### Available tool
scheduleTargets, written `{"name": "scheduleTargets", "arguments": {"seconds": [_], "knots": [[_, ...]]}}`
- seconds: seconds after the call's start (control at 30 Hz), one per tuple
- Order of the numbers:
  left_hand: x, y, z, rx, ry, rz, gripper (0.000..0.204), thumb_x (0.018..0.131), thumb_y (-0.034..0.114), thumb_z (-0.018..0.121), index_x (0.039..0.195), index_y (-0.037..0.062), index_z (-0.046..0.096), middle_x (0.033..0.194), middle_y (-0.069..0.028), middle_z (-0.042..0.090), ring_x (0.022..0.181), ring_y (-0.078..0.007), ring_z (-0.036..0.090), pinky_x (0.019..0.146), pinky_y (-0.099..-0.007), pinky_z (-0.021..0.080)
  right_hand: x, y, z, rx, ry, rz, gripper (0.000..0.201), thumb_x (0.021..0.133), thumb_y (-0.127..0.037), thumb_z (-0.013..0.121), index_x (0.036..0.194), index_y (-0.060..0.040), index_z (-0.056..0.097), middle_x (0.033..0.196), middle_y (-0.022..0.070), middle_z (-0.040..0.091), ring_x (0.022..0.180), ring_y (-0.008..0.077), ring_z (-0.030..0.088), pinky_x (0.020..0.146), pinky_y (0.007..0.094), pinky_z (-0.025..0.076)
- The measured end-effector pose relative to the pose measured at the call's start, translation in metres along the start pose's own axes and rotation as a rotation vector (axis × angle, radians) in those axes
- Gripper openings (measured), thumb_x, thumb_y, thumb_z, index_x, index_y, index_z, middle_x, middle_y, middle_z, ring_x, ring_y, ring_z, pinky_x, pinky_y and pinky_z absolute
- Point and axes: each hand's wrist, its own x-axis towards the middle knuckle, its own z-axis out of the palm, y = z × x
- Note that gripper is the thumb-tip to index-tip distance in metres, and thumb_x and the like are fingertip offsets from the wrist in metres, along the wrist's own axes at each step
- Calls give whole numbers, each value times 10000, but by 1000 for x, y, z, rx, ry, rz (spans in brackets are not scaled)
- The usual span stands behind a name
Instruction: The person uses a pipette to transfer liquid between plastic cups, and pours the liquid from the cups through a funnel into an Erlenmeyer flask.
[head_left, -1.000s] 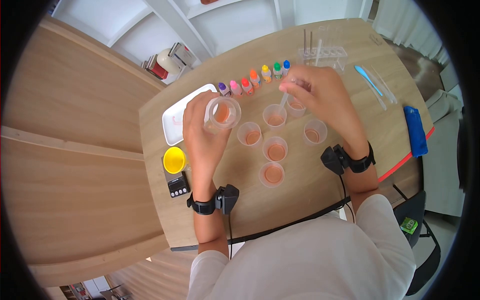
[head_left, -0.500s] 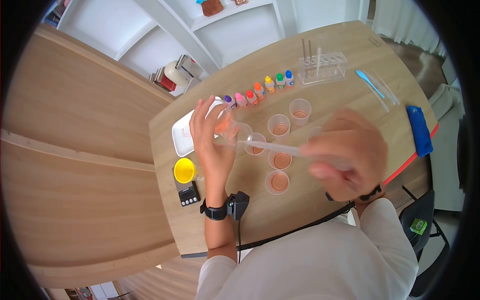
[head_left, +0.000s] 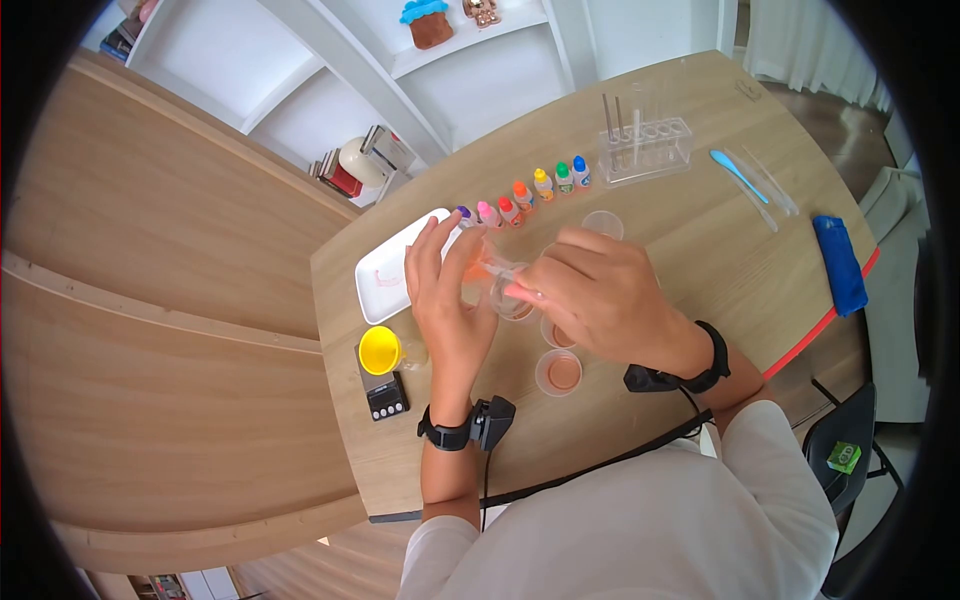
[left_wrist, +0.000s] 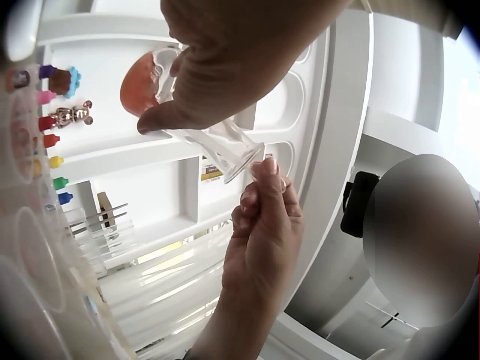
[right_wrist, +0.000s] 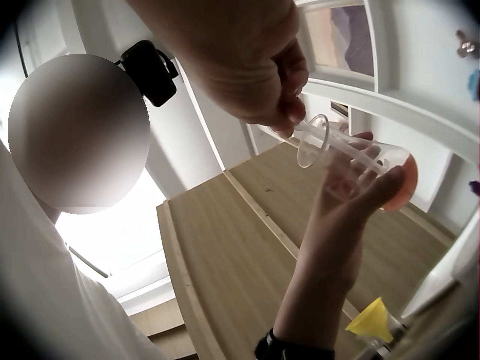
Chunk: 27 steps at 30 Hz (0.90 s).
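Observation:
My left hand [head_left: 450, 315] grips a clear flask [right_wrist: 409, 184] with a flared rim and orange-pink liquid in its bottom, tilted with its mouth toward my right hand. My right hand [head_left: 605, 300] pinches a thin translucent plastic dropper [right_wrist: 365, 157] at its upper end. In the right wrist view, the dropper's stem runs through the flask's mouth and down toward the liquid. Below the hands stand several clear plastic cups [head_left: 558, 385] with pale orange liquid, partly hidden by my right hand.
A row of colour dropper bottles [head_left: 508, 211] stands behind the hands, near a test tube rack [head_left: 645, 165]. To the left are a white tray [head_left: 375, 260] and a yellow funnel [head_left: 380, 350] by a scale [head_left: 388, 398]. At right lie a blue spatula [head_left: 735, 170] and blue pouch [head_left: 840, 265].
My right hand has lifted the dropper away from a cup and swung it left into the flask's mouth. My left hand has tilted the flask toward it.

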Motion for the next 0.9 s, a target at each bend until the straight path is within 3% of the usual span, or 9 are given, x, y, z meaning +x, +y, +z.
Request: {"name": "scheduleTargets", "arguments": {"seconds": [0.1, 0.2, 0.3, 0.37, 0.5, 0.57, 0.67, 0.9], "knots": [[0, -1, 2, 4, 5, -6, 453, 702, 13, 757, 1137, 90, 656, 1308, -90, 574, 1283, -326, 471, 1028, -431, 405, 2, 3, -1, -6, -9, -11, 182, 736, -135, 786, 828, -70, 644, 652, 18, 527, 601, 198, 490, 468, 308, 378], [-2, -7, 5, -22, -1, -51, 539, 654, 4, 765, 1163, 134, 645, 1307, -78, 561, 1271, -338, 475, 1088, -503, 315, 3, 7, -3, 93, -6, 106, 176, 742, -134, 786, 860, -83, 665, 672, 22, 560, 595, 189, 496, 471, 301, 379], [-1, -10, 7, 3, 23, -39, 518, 669, 47, 783, 1160, 135, 643, 1291, -78, 573, 1242, -338, 498, 1076, -504, 324, 6, 10, -13, 156, 9, 193, 160, 755, -131, 785, 867, -94, 676, 699, 29, 596, 597, 159, 508, 480, 293, 383], [-1, -9, 7, 36, 33, -21, 493, 689, 30, 785, 1157, 77, 635, 1260, -102, 609, 1169, -324, 545, 981, -414, 436, 9, 9, -22, 226, 3, 307, 159, 752, -110, 788, 869, -87, 682, 700, 31, 602, 581, 130, 516, 493, 271, 385], [-4, -19, 13, 57, 24, -19, 515, 672, 56, 806, 1155, 69, 628, 1220, -112, 623, 1126, -323, 564, 965, -416, 437, 15, 7, -49, 195, -8, 344, 131, 773, -85, 763, 875, -68, 682, 714, 23, 622, 578, 92, 527, 513, 231, 381], [-4, -24, 15, 49, 32, -37, 428, 681, 82, 784, 1090, 95, 658, 1120, -112, 640, 1054, -325, 579, 923, -425, 433, 18, 9, -63, 244, 200, 435, 76, 818, -75, 715, 882, -55, 681, 711, 5, 614, 592, 63, 528, 530, 208, 374], [-4, -25, 16, 104, 42, -83, 419, 658, 64, 786, 1058, 77, 662, 1066, -108, 653, 1000, -325, 590, 876, -400, 450, 17, 15, -82, 164, 305, 590, 61, 839, -89, 680, 875, -42, 695, 675, -9, 620, 588, 56, 540, 523, 196, 383], [-4, -30, 15, 48, 12, -154, 514, 597, 38, 807, 1086, 74, 652, 1102, -106, 645, 1025, -318, 583, 899, -407, 450, 7, 66, -64, -130, 25, 552, 104, 845, -169, 677, 847, -65, 679, 629, 48, 627, 554, 160, 577, 520, 270, 412]]}}
